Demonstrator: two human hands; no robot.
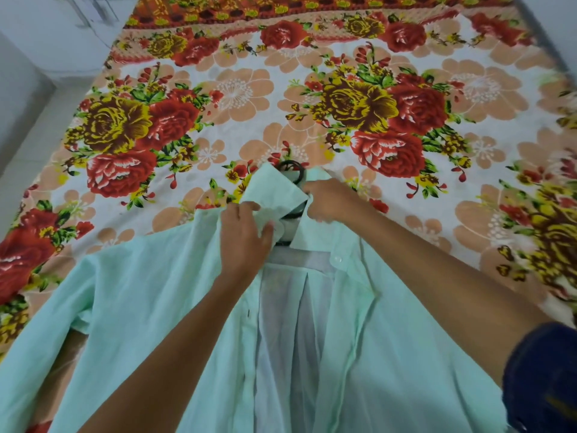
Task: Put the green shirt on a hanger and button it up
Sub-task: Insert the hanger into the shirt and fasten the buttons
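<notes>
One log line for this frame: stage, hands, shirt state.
stage: collar fastening | left hand: gripping left collar | right hand: gripping right collar | green shirt: on hanger, front open | surface: floral bedsheet

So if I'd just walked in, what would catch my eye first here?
Probably the loud floral bedsheet filling the whole upper view, all red and yellow roses. Against it lies the pale green shirt, spread open at the bottom. At its collar, both hands work: left hand, right hand, with a black hanger hook peeking above.

A floral bedsheet (249,98) covers the bed; pale floor (37,126) beside.
</notes>
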